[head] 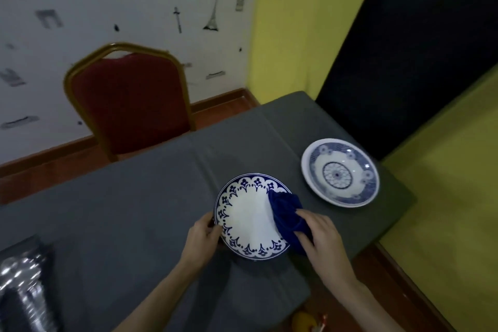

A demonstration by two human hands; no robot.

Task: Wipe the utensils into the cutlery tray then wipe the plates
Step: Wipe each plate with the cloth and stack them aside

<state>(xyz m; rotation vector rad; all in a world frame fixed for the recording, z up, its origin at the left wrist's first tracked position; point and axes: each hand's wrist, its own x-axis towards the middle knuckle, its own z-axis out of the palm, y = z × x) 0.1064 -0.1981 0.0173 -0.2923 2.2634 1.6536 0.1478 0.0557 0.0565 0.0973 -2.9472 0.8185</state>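
Grey bench (121,210) — left hand (200,240) pinches the plate (248,221) rim. Right hand (322,237) clenches blue cloth (285,213) on the plate's opposite side — second plate (340,172) beyond that grip.

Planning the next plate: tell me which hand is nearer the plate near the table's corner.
Right. The right hand holds the cloth, closer to that far plate; the left hand grips the near plate at its opposite edge.

Left hand (202,234) gripping plate (246,217) rim, right hand (320,234) pressing blue cloth (285,213) on it, second plate (340,172) nearby
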